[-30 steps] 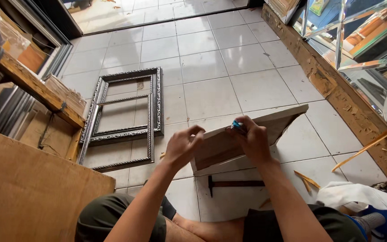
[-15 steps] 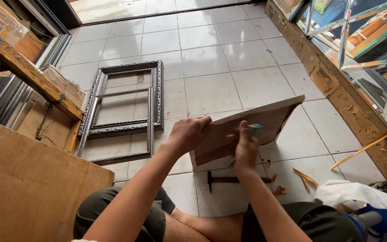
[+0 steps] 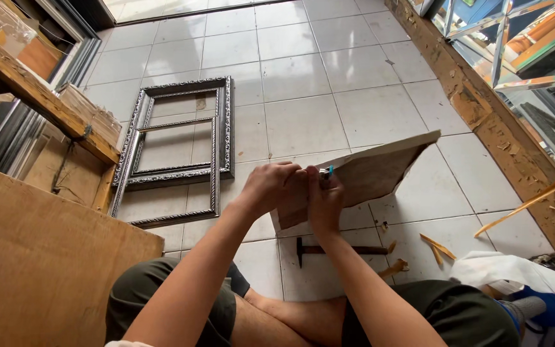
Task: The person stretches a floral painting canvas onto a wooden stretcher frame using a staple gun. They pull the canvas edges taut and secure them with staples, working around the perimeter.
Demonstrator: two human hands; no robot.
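Note:
A flat brown board [image 3: 380, 170] stands tilted on its edge above the tiled floor in front of my knees. My left hand [image 3: 270, 186] grips its near left end. My right hand [image 3: 324, 202] presses against the board right beside the left hand, fingers closed on a small tool with a blue tip [image 3: 327, 171]. The two hands touch each other. What the tool's tip does on the board is hidden by my fingers.
A hammer [image 3: 338, 249] lies on the tiles under the board. Ornate silver picture frames [image 3: 181, 138] lie to the left. A plywood sheet [image 3: 40, 257] fills the near left. Wood strips [image 3: 521, 207] and mirrored panels [image 3: 534, 58] line the right side; white cloth [image 3: 515, 270] lies by my right leg.
My right hand slid left along the board's top edge with the blue-tipped tool, from near the middle until it met my left hand. The board tilted a little lower.

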